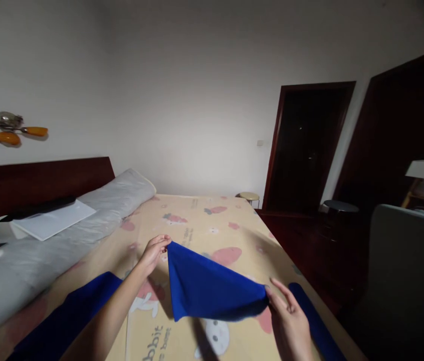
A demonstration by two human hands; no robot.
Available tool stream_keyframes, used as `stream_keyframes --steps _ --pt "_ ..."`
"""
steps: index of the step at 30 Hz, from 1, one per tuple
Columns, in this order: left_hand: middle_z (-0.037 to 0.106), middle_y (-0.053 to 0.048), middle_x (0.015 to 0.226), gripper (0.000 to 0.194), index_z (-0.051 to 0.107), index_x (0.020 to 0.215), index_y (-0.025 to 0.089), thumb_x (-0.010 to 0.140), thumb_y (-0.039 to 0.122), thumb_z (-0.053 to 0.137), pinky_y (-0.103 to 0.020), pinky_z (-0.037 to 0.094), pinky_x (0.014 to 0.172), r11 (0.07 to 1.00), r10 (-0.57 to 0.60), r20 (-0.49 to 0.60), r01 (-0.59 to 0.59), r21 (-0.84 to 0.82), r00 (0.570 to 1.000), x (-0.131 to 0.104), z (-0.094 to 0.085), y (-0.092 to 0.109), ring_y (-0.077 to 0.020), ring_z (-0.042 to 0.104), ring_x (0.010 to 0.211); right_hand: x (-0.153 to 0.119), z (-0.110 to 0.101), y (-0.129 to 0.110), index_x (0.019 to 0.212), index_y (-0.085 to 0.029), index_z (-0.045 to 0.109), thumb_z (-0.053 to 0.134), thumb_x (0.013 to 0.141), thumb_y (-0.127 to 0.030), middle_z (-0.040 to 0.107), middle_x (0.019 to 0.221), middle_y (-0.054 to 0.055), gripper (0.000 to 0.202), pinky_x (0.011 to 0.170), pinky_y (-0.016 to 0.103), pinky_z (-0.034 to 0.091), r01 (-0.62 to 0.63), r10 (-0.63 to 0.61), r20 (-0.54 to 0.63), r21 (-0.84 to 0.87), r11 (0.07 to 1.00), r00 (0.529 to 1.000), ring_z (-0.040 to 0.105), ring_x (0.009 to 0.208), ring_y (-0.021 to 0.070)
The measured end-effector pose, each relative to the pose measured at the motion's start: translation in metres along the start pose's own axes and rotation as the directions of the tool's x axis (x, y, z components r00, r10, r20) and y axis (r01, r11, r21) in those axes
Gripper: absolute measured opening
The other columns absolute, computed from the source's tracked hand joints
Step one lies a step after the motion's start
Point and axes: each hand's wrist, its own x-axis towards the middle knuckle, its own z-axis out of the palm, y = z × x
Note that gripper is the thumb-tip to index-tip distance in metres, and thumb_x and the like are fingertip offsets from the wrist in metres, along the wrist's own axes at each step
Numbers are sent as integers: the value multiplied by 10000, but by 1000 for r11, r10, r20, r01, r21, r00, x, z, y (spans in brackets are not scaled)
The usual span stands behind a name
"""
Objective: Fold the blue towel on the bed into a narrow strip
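A plain blue cloth [212,288] hangs stretched between my two hands above the bed. Its upper edge slopes down from left to right. My left hand [156,253] pinches the upper left corner between thumb and fingers. At the right end, my right hand [290,316] grips the other corner between thumb and finger, its remaining fingers loosely spread. Under my left forearm lies another blue piece of fabric [67,316], partly covered by the arm. A long, narrow blue shape [315,321] runs along the bed's edge beside my right hand; I cannot tell what it is.
The bed has a cream sheet [182,206] printed with rabbits and strawberries. A grey pillow roll [102,213] lies by the dark headboard [42,180], with a white flat box [54,220] on it. Stools [248,196] and a grey chair back [403,281] stand around.
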Motion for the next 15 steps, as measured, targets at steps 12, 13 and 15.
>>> stream_keyframes --steps 12,13,15 --pt "763 -60 752 394 751 820 191 537 455 826 -364 516 782 984 22 100 -39 172 995 -43 -49 20 -246 690 793 71 2 -50 751 -181 726 710 647 -586 700 638 41 419 635 308 484 375 -162 447 -442 815 880 622 601 176" --pt "753 -52 695 371 749 765 195 514 455 832 -365 523 751 981 26 83 -41 188 996 -40 -47 16 -249 687 761 75 4 -50 722 -193 716 680 687 -560 680 603 28 371 616 300 463 442 -187 473 -513 735 861 601 564 163" --pt "731 -35 617 332 738 674 205 468 445 842 -358 525 696 976 44 29 -49 211 999 -33 -40 6 -251 678 710 82 10 -47 674 -212 701 671 718 -471 641 563 10 264 590 287 415 517 -229 485 -624 586 844 561 533 148"
